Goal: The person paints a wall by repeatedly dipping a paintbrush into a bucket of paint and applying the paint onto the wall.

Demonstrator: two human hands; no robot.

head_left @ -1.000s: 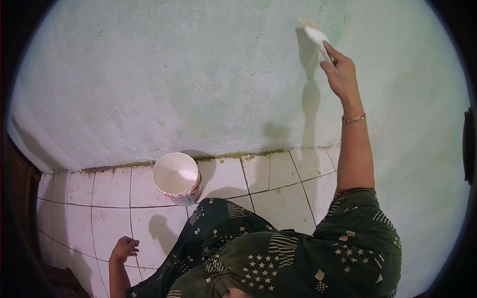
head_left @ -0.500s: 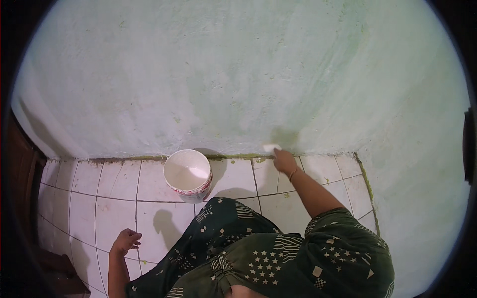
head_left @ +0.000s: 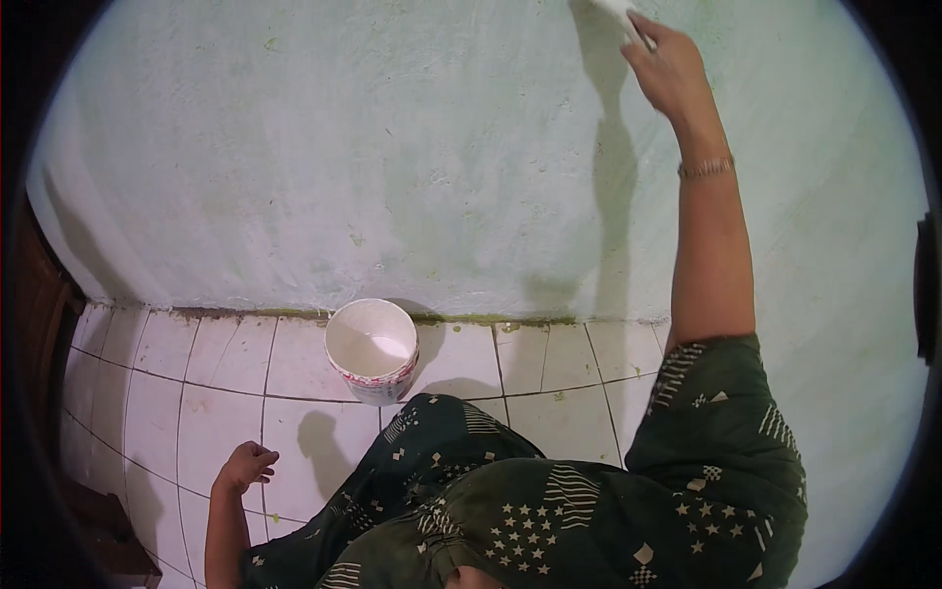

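Raised high against the pale green wall (head_left: 471, 147), my right hand (head_left: 675, 71) grips a paintbrush with a white head (head_left: 618, 10). The brush is partly cut off by the upper edge of the picture, and its shadow falls on the wall to its left. My left hand (head_left: 245, 467) hangs over the tiles at the lower left, fingers loosely bent and apart, with nothing in it. Between the hands, close to the wall's foot, stands a white bucket (head_left: 375, 385) with red marks on its side; white paint (head_left: 385, 348) shows inside.
White floor tiles (head_left: 221, 417) with dark joints meet the wall along a greenish, crumbling edge. Brown wooden furniture (head_left: 44, 304) stands at the far left, and another dark wooden piece (head_left: 108, 530) at the lower left. Patterned dark green cloth (head_left: 530, 501) covers my lap.
My right hand has swept the paintbrush from the foot of the wall up to the top of the view. My left hand and the bucket have stayed nearly in place.
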